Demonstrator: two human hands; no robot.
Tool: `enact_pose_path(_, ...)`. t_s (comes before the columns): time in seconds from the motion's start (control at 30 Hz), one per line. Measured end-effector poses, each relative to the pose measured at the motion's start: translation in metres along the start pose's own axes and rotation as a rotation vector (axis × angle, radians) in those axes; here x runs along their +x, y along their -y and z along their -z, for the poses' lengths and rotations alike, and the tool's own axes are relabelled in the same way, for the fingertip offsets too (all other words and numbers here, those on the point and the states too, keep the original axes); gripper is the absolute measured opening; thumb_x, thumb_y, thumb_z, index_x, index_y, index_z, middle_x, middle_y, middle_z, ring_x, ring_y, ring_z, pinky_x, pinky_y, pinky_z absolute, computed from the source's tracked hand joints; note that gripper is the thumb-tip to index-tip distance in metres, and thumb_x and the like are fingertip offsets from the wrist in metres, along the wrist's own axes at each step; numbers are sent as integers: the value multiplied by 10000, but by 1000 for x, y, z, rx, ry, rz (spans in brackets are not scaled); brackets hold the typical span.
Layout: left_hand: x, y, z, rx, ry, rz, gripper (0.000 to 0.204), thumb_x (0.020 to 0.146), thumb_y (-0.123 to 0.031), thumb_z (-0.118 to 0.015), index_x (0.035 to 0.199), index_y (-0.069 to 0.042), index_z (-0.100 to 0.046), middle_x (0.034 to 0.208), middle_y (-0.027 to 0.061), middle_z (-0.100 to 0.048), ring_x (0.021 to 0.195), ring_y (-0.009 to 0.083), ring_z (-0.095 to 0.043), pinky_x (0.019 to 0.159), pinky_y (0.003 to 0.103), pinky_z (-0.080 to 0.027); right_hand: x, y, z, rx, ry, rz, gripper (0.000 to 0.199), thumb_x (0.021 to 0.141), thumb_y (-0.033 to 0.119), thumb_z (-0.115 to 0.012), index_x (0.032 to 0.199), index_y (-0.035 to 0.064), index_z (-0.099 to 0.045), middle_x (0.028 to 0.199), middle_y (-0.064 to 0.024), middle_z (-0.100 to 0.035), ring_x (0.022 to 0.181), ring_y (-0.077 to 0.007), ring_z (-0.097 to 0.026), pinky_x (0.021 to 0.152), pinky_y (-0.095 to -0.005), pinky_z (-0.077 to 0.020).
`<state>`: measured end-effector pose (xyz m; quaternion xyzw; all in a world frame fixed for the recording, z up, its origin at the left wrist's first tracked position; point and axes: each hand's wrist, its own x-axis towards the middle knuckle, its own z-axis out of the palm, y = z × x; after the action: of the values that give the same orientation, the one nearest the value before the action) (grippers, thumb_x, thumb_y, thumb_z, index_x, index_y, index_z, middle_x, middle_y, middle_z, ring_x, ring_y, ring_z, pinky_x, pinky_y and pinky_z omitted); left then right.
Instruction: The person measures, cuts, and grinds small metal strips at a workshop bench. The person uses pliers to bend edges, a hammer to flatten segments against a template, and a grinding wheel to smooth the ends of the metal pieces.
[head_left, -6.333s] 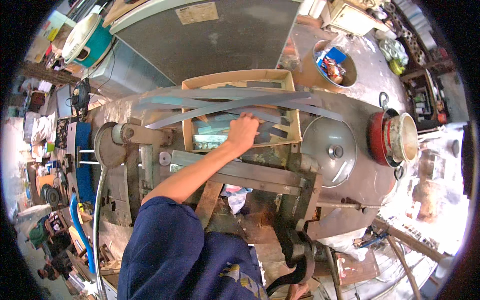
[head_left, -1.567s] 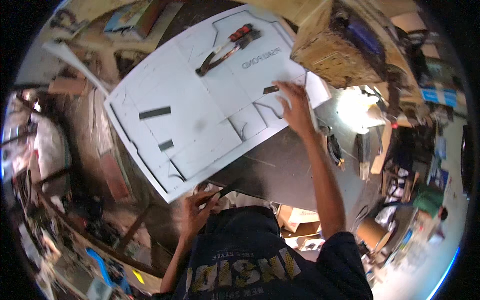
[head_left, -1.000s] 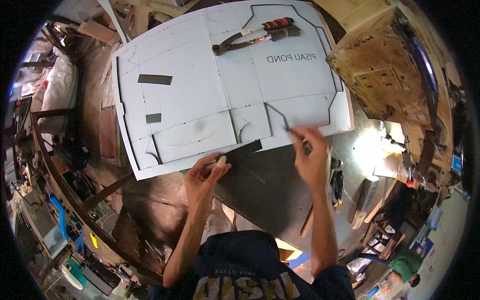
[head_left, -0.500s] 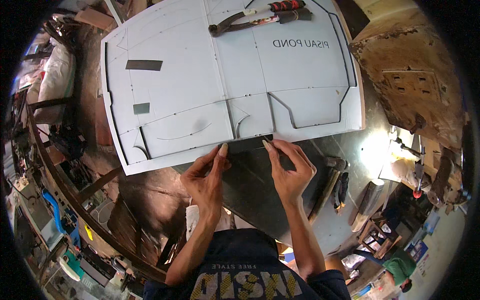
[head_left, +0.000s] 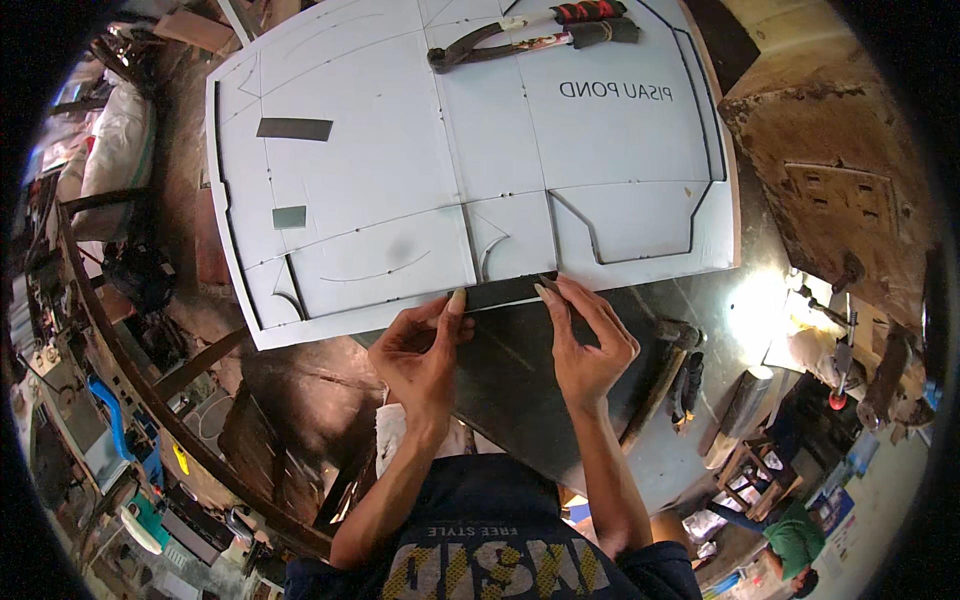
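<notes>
A short, flat, dark strip point(head_left: 503, 292) is held at the near edge of a white board point(head_left: 360, 170). My left hand point(head_left: 425, 345) pinches its left end between thumb and fingers. At the strip's right end, the thumb and fingers of my right hand point(head_left: 595, 345) are closed on it; a thin dark sliver shows at these fingertips, too small to make out. Lines are drawn across the board, and thin black blades stand along some of them. Two loose dark pieces, a longer strip point(head_left: 294, 129) and a small rectangle point(head_left: 289, 217), lie on its left half.
Long-handled cutters point(head_left: 530, 38) with wrapped grips lie on the board's far side. Right of my right hand, a hammer point(head_left: 660, 385) and dark-handled pliers point(head_left: 688, 385) rest on the dark tabletop point(head_left: 510, 390), near a cylindrical bar point(head_left: 738, 415). Another person point(head_left: 795, 540) is at the lower right.
The strip has turned its broad dark face into fuller view between my hands. Both hands and the board appear slightly further right in the picture.
</notes>
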<state>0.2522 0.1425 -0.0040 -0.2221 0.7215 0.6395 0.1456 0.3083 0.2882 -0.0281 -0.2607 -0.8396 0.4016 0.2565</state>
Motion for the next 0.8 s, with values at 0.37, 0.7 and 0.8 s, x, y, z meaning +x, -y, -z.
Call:
enact_pose_path(0.37,-2,0,0,-40,23,-39,185,883,-87,-731,978,65,-686,794,106,-704,707,127,-673,681,250,-566,-16,33,3,-19,76,-142,205,767,-6,-778,964,31,-737,910,-83,-736,757,-204,-696,674,-314,-544)
enact_pose_path(0.7,-1,1,0,-22,16,-33,170,892,-59,-712,990,75,-675,813,106,-714,730,112,-669,695,233,-545,-17,48,-23,34,153,-153,217,833,16,-726,1050,4,-721,846,-121,-724,731,-225,-709,633,-310,-543)
enact_pose_path(0.8,-1,6,0,-37,19,-46,168,894,-57,-709,989,76,-672,817,106,-715,729,113,-669,705,232,-542,-17,48,-28,27,138,-131,209,830,18,-729,1039,4,-726,824,-118,-721,713,-220,-706,622,-306,-541)
